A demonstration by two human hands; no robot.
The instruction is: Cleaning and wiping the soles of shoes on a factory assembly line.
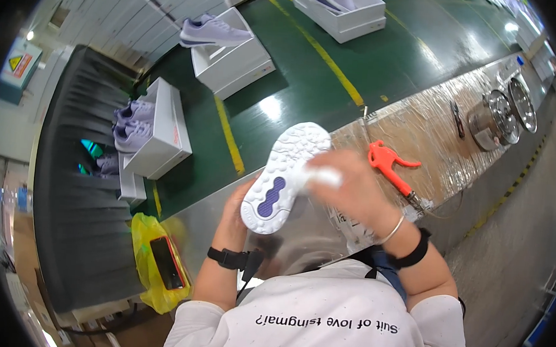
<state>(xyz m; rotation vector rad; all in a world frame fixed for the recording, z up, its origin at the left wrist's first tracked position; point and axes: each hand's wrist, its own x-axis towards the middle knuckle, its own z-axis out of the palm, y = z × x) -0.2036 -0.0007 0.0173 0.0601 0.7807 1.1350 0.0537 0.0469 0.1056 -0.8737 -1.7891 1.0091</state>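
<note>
We judge we are mid-wipe: our left hand (233,212) clamps the upturned shoe (284,177) while our right hand (348,185), at three o'clock, pinches a white cloth (322,175) on its sole, so next comes a steady stroke.

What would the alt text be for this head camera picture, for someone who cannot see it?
A person's left hand holds a shoe with its white sole up, while the right hand presses a white cloth on it. Beyond lie an orange tool on a metal bench and open shoe boxes on a green belt.
</note>
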